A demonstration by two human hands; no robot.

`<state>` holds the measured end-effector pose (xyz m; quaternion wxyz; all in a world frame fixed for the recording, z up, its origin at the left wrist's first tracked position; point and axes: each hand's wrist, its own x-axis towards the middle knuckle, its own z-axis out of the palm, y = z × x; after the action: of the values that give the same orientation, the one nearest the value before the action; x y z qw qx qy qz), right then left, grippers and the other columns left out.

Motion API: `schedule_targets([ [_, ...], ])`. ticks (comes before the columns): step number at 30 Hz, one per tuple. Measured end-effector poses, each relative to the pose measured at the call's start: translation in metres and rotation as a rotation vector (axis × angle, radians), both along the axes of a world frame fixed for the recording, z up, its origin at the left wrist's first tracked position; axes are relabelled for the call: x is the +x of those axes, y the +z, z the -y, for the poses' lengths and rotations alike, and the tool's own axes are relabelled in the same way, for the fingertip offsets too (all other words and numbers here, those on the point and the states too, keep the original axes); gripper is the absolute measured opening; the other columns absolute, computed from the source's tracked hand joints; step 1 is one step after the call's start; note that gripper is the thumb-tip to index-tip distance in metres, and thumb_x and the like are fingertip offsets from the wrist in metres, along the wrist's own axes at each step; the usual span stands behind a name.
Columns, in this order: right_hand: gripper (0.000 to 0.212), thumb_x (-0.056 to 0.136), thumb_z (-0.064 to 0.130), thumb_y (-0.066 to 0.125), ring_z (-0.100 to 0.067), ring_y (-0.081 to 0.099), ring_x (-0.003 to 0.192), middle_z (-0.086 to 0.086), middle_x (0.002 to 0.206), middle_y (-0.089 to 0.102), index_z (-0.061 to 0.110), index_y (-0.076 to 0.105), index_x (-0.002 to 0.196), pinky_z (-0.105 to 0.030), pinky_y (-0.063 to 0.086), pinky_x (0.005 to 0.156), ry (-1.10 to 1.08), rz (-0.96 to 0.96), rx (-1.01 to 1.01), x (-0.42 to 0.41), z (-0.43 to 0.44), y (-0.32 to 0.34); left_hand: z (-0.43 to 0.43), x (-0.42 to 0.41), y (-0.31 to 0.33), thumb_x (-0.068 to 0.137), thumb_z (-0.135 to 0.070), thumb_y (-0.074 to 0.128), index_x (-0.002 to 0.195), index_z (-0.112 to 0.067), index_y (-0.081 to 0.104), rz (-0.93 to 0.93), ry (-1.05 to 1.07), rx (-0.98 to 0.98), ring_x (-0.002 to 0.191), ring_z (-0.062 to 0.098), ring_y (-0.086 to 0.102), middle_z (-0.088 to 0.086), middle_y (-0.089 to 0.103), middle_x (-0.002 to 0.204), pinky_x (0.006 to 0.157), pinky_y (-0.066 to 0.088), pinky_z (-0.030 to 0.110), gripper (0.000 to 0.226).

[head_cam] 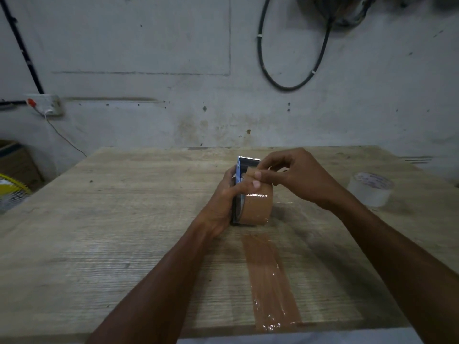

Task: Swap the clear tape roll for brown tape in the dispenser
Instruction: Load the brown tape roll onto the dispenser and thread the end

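Note:
A brown tape roll (257, 207) sits on the blue and black dispenser (239, 170), which stands on the wooden table (111, 232) at its middle. My left hand (229, 199) grips the dispenser and the roll from the left, thumb on top of the roll. My right hand (288, 177) pinches the loose brown tape end just below the toothed blade (249, 158). The clear tape roll (371, 188) lies apart on the table at the right.
A long strip of brown tape (269, 281) is stuck flat on the table in front of the dispenser. A power strip (46, 104) hangs on the wall at left, a black cable loop (293, 58) above. A cardboard box (17, 162) stands at far left.

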<state>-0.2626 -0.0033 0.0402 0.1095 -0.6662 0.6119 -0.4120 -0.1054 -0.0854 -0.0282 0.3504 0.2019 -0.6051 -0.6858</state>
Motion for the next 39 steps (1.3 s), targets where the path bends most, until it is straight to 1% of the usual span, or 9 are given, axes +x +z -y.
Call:
schedule_targets([
  [3,0.005,0.084,0.021,0.075,-0.013,0.070,0.082,0.001,0.084,0.075,0.016,0.075,0.083,-0.033,0.059,0.076,0.008,0.055,0.006,-0.001,0.000,0.003,-0.002,0.000,0.002,0.060,-0.031,0.077,0.124,-0.027,0.055,-0.028,-0.011,-0.004,0.085,0.014,0.072,0.006,0.068,0.109,0.066,0.058,0.030,0.068],
  [9,0.006,0.082,0.016,0.077,0.001,0.069,0.071,0.003,0.078,0.075,0.012,0.073,0.082,-0.010,0.051,0.061,-0.015,0.145,-0.032,0.003,0.001,0.002,-0.002,-0.002,0.001,0.062,-0.027,0.079,0.136,-0.026,0.046,-0.065,0.011,0.040,0.093,0.021,0.070,0.008,0.064,0.117,0.073,0.060,0.038,0.080],
  [11,0.006,0.081,0.019,0.079,0.002,0.069,0.072,0.005,0.078,0.075,0.015,0.074,0.081,-0.007,0.049,0.061,-0.053,0.129,-0.069,0.006,0.002,-0.001,-0.002,-0.003,0.001,0.068,-0.039,0.076,0.139,-0.024,0.044,-0.087,0.032,0.085,0.092,0.021,0.071,0.009,0.064,0.117,0.072,0.060,0.039,0.080],
  [13,0.009,0.081,0.021,0.080,0.002,0.069,0.071,0.004,0.078,0.075,0.014,0.075,0.081,-0.006,0.048,0.060,-0.057,0.116,-0.090,0.011,0.002,-0.002,-0.002,-0.003,0.002,0.065,-0.049,0.077,0.140,-0.025,0.043,-0.097,0.047,0.128,0.086,0.020,0.073,0.011,0.066,0.114,0.066,0.059,0.038,0.086],
  [19,0.002,0.082,0.021,0.078,0.003,0.068,0.069,0.009,0.075,0.073,0.020,0.078,0.080,-0.007,0.049,0.061,-0.086,-0.012,-0.076,0.017,0.003,0.003,0.002,-0.002,0.000,0.070,-0.027,0.079,0.141,-0.030,0.037,-0.112,0.020,0.147,0.085,0.024,0.073,0.018,0.065,0.117,0.066,0.057,0.039,0.082],
  [24,0.006,0.084,0.020,0.075,0.005,0.065,0.071,0.010,0.075,0.070,0.017,0.079,0.086,-0.010,0.049,0.068,-0.152,-0.051,-0.121,0.023,0.003,0.001,0.003,-0.001,0.000,0.064,-0.027,0.079,0.141,-0.015,0.044,-0.092,0.011,0.093,0.088,0.021,0.072,0.013,0.066,0.115,0.071,0.057,0.039,0.085],
  [27,0.005,0.083,0.022,0.076,0.005,0.066,0.061,0.013,0.071,0.069,0.018,0.078,0.084,-0.007,0.050,0.060,-0.194,0.042,-0.140,0.024,0.002,-0.002,0.002,0.000,0.000,0.062,-0.032,0.079,0.140,-0.015,0.047,-0.101,0.008,0.053,0.093,0.024,0.070,0.017,0.065,0.121,0.073,0.057,0.039,0.086],
  [33,0.008,0.078,0.013,0.080,-0.018,0.074,0.064,-0.007,0.072,0.076,0.006,0.078,0.077,-0.033,0.062,0.062,-0.247,0.387,-0.130,0.027,0.002,-0.008,-0.001,0.001,0.001,0.062,-0.030,0.078,0.138,-0.017,0.050,-0.127,0.006,0.010,0.102,0.029,0.068,0.021,0.063,0.131,0.074,0.057,0.039,0.082],
  [39,0.007,0.079,0.008,0.077,-0.021,0.076,0.067,-0.012,0.076,0.076,0.001,0.076,0.079,-0.032,0.061,0.062,-0.278,0.584,-0.074,0.031,0.005,-0.011,-0.001,0.003,0.000,0.058,-0.027,0.077,0.139,-0.016,0.049,-0.178,0.029,-0.004,0.092,0.021,0.071,0.014,0.065,0.121,0.070,0.057,0.033,0.086],
])
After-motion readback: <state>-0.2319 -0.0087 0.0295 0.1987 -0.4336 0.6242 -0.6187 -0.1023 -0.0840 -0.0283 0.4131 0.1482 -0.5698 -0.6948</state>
